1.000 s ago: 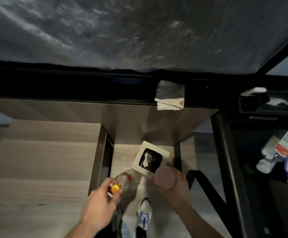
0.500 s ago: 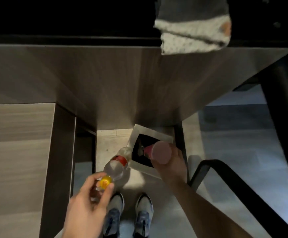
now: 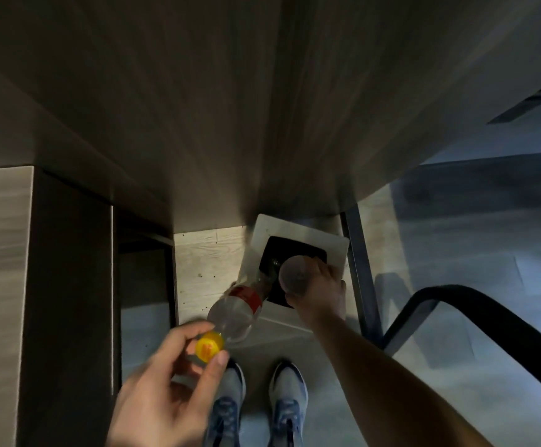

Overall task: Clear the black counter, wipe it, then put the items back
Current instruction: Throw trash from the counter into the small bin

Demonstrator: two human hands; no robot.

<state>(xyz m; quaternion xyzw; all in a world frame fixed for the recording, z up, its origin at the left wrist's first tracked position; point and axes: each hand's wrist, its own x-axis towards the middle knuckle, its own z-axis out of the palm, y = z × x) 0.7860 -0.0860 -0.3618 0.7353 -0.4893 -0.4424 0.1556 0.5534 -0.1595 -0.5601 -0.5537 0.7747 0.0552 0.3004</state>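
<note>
My left hand (image 3: 166, 388) pinches the yellow cap end of a clear plastic bottle (image 3: 236, 309) with a red label; the bottle points down toward a white square bin (image 3: 333, 243) with a black opening on the floor. My right hand (image 3: 319, 295) grips a pinkish translucent cup (image 3: 295, 274) right over the bin's black opening. The bottle's far end reaches the opening's left edge. The black counter and the cloth are out of view.
A wood-grain panel (image 3: 262, 108) rises in front of me above the bin. A wooden cabinet (image 3: 1, 285) stands at the left. A black curved chair frame (image 3: 475, 314) and a black metal leg (image 3: 359, 272) lie at the right. My two shoes (image 3: 256, 404) are below.
The view dropped lower, so the counter edge and cloth left the frame. Both hands went further down toward the bin; the cup now sits over the opening and the bottle's end reaches it.
</note>
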